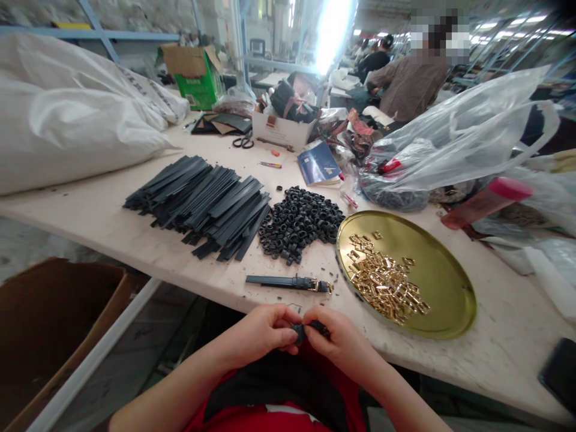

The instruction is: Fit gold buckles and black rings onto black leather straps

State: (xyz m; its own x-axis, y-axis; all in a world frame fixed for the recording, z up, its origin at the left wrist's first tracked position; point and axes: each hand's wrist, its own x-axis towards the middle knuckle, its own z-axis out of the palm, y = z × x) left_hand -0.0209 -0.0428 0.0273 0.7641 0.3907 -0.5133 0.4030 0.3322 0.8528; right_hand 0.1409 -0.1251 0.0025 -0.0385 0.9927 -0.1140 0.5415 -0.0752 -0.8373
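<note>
1. Red-and-black clothing (270,384) is seen nearest the camera; just beyond it, a small dark strap piece (297,333) is pinched between the closed fingertips of the left hand (270,329) and the right hand (335,333), by the near edge of the counter (216,279).
2. Much of that piece is covered by fingers; whether a buckle is attached cannot be told.
3. Should either pinch be loosened, the piece could be dropped, since no counter is seen beneath it.
4. Buckled straps (288,282) are laid just beyond the hands and could be knocked askew by a forward push.
5. Gold-coloured buckles (387,285) are heaped loose in a round tray (443,258) on the right; they could be spilled if its low rim were bumped.
6. Farther off, dark loops (299,219) are piled without a container beside dark strips (198,198); being so close, the two could be mixed.
7. Far reach is hindered on the right by a clear plastic bag (459,138) and a pink-capped bottle (483,201); the far left is filled by a white sack (67,114).
</note>
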